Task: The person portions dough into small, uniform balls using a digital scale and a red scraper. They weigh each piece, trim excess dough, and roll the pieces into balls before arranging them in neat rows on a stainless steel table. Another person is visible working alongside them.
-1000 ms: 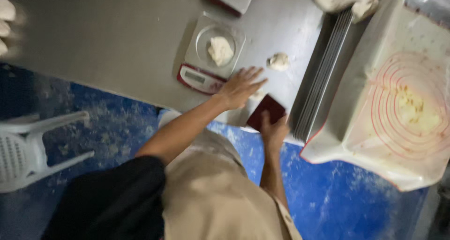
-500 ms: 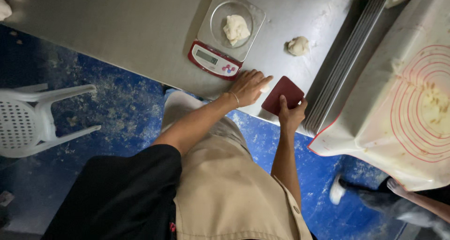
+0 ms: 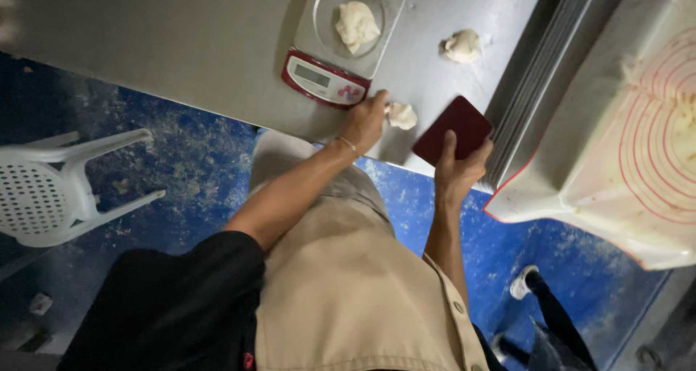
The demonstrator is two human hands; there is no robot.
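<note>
Left hand: the left hand (image 3: 366, 121) sits just below the middle of the frame at the counter's near edge, fingers curled loosely and touching a small dough piece (image 3: 402, 115); it looks pinched at the fingertips rather than enclosed, though I cannot tell how firm the hold is.
Right hand: the right hand (image 3: 460, 169), right of centre, is closed around the lower edge of a dark red scraper (image 3: 457, 130), thumb laid up its flat face, the blade tilted toward the counter.
Small dough piece: on the steel counter (image 3: 181, 38) between the two hands, just below the scale.
Scale: a red and silver kitchen scale (image 3: 326, 77) at upper centre carries a clear bowl (image 3: 357, 19) with a dough lump (image 3: 357, 24) inside.
Second lump: another dough portion (image 3: 464, 46) lies on bare counter to the upper right of the scale, well apart from both hands.
Right side: a stack of trays (image 3: 536, 81) stands on edge, and beside it a white mat with red rings (image 3: 638, 139) fills the right of the frame.
Floor: blue, flour-dusted floor (image 3: 196, 161) below; a white plastic chair (image 3: 58, 190) at left.
Doing it well: judging by the layout, keep the pinch light so the piece holds its shape, and keep the scraper edge low and clear of the fingers.
</note>
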